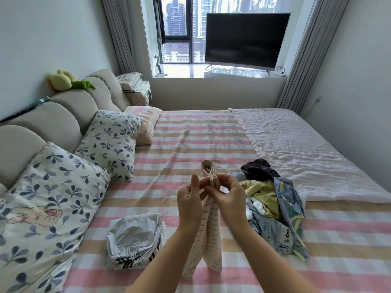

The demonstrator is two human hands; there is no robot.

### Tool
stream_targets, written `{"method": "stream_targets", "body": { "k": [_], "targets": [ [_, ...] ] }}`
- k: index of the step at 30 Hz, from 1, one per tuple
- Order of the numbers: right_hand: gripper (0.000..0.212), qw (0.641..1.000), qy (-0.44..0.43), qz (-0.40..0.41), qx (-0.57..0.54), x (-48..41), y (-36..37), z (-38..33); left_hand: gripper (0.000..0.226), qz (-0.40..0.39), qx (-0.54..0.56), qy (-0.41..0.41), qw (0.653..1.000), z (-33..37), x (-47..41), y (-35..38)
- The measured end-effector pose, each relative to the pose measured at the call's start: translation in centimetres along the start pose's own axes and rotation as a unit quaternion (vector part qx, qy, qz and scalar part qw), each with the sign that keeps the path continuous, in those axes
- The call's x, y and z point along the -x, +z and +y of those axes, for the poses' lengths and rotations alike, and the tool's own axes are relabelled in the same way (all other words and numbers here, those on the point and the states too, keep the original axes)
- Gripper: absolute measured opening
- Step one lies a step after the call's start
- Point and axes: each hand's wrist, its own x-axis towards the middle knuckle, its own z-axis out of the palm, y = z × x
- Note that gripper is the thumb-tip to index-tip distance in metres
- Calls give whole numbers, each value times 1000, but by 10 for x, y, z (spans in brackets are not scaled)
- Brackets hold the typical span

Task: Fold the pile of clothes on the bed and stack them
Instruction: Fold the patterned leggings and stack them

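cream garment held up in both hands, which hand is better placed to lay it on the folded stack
Left, probably. The folded stack lies on the left hand's side of the cream garment; the right hand sits nearer the unfolded pile.

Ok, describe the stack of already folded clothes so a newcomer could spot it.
On the striped bed, look near the leaf-print pillows, left of both hands. The folded stack is squared, pale grey on top, unlike the loose heap on the right.
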Motion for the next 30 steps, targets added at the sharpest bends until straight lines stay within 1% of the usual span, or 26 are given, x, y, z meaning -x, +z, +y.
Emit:
{"method": "stream_targets", "body": {
  "k": [2,4,5,6,7,8,9,10,12,15,17,19,20,22,24,26,27,28,30],
  "targets": [
    [18,1000,6,9,-14,-6,-6,-1,34,-36,-23,20,999,4,2,-2],
    [18,1000,2,-8,-30,-15,-14,-7,15,-11,-109,93,990,10,-5,-11],
    [22,999,-5,-27,-40,-20,-19,-11,15,2,-145,124,982,15,-11,-16],
    [26,997,-12,-50,-50,-24,-24,-16,33,1,-171,138,976,19,-19,-23],
    [29,995,-18,-72,-61,-29,-27,-21,56,-26,-182,130,974,25,-27,-30],
    [29,993,-20,-90,-70,-33,-30,-26,75,-67,-176,100,977,31,-35,-35],
    [29,991,-21,-105,-78,-36,-32,-30,82,-112,-160,68,978,37,-41,-38],
    [29,989,-21,-116,-87,-40,-34,-33,79,-150,-141,41,978,41,-46,-40],
    [29,987,-18,-125,-104,-46,-35,-36,57,-183,-126,23,975,48,-55,-43],
    [28,986,-12,-126,-104,-51,-37,-35,26,-185,-139,55,971,54,-64,-46],
    [28,989,-13,-129,-78,-55,-39,-32,17,-188,-148,54,969,55,-68,-48],
    [25,991,-31,-132,-9,-61,-41,-29,15,-186,-163,48,968,53,-74,-49],
    [22,989,-48,-130,46,-66,-41,-26,14,-184,-171,43,967,51,-77,-50],
    [14,977,-72,-133,153,-77,-38,-17,13,-175,-205,39,962,47,-87,-50],
    [7,960,-67,-153,224,-93,-31,-6,9,-162,-271,38,948,41,-103,-50],
    [11,950,-41,-175,256,-114,-18,6,8,-150,-321,26,935,38,-123,-47],
    [11,948,-29,-181,261,-125,-11,9,7,-143,-324,13,935,38,-133,-45],
    [12,947,-22,-184,261,-137,-4,11,8,-135,-310,-1,941,39,-146,-42],
    [13,954,-15,-183,237,-163,10,12,16,-111,-268,-12,957,46,-171,-34]
  ]
}}
